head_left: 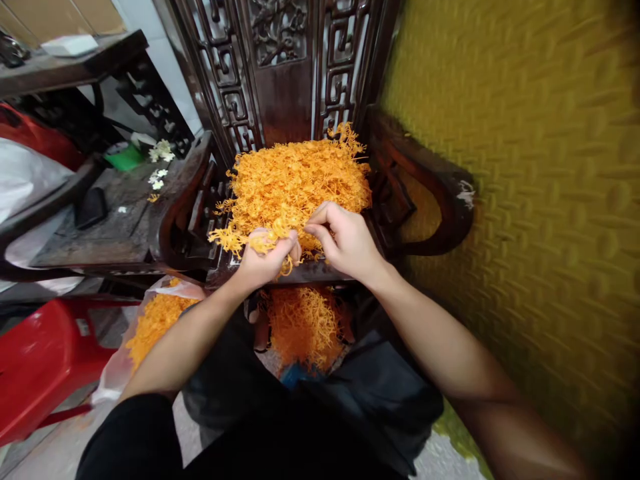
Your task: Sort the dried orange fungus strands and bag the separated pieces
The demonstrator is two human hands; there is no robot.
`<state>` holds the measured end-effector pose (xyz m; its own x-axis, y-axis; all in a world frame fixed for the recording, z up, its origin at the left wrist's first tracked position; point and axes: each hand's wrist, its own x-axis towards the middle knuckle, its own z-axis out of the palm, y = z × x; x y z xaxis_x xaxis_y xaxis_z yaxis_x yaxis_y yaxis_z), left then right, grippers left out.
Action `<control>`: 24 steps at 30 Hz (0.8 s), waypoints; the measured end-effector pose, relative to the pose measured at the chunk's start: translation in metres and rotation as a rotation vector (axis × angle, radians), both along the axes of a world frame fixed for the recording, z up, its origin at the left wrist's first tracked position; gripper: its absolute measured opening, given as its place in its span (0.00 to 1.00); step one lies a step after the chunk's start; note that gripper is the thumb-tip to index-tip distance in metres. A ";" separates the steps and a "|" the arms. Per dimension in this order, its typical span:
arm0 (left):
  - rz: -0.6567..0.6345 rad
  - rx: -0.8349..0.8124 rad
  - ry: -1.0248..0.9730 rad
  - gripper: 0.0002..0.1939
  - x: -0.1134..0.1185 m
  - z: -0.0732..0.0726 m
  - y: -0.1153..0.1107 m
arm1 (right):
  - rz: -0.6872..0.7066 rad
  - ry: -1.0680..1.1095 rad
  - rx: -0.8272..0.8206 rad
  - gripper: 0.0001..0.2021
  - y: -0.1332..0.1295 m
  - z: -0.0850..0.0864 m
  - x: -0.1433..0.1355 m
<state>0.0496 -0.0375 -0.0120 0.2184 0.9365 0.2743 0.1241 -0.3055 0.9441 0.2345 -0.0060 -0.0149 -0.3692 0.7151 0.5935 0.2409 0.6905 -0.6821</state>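
Note:
A large heap of orange, thin, branching pieces (295, 177), plastic-looking, is piled on the seat of a dark carved wooden chair (283, 93). At the heap's front edge, my left hand (270, 257) is closed around several of these orange pieces, whose strands stick out past the fingers. Just to its right, my right hand (343, 240) is closed in a pinch, thumb against forefinger, close to the held bunch. What sits between those fingertips is too small to make out.
More orange pieces (305, 327) lie below the seat between my legs. A clear plastic bag (107, 383) of orange pieces stands left, near a red plastic stool (37, 360). A second wooden chair (100, 247) carries a green tape roll (124, 157) and pale flowers (161, 152). Yellow textured sheeting (540, 200) rises right.

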 end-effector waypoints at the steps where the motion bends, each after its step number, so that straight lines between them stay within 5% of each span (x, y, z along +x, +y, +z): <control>1: 0.008 0.013 -0.009 0.31 0.001 -0.002 0.000 | -0.032 -0.024 0.082 0.07 0.000 0.000 0.000; 5: 0.007 0.038 -0.044 0.31 0.000 -0.005 0.001 | -0.084 -0.016 0.174 0.07 0.009 -0.004 0.007; 10: -0.062 0.167 -0.257 0.29 -0.018 0.006 -0.011 | -0.315 0.408 -0.087 0.10 0.039 -0.009 0.035; 16: -0.328 -0.110 -0.095 0.28 -0.014 0.003 -0.018 | 0.222 0.503 -0.709 0.28 0.006 -0.015 -0.004; 18: -0.348 -0.158 -0.125 0.29 -0.011 0.002 -0.016 | 0.278 0.446 -0.639 0.36 -0.009 -0.016 -0.018; 21: -0.376 -0.253 -0.181 0.29 -0.010 0.003 -0.013 | 0.267 0.350 -0.297 0.42 -0.016 -0.013 -0.019; 24: -0.401 -0.335 -0.239 0.30 -0.012 0.007 -0.011 | 0.210 0.231 -0.060 0.31 -0.013 -0.008 -0.010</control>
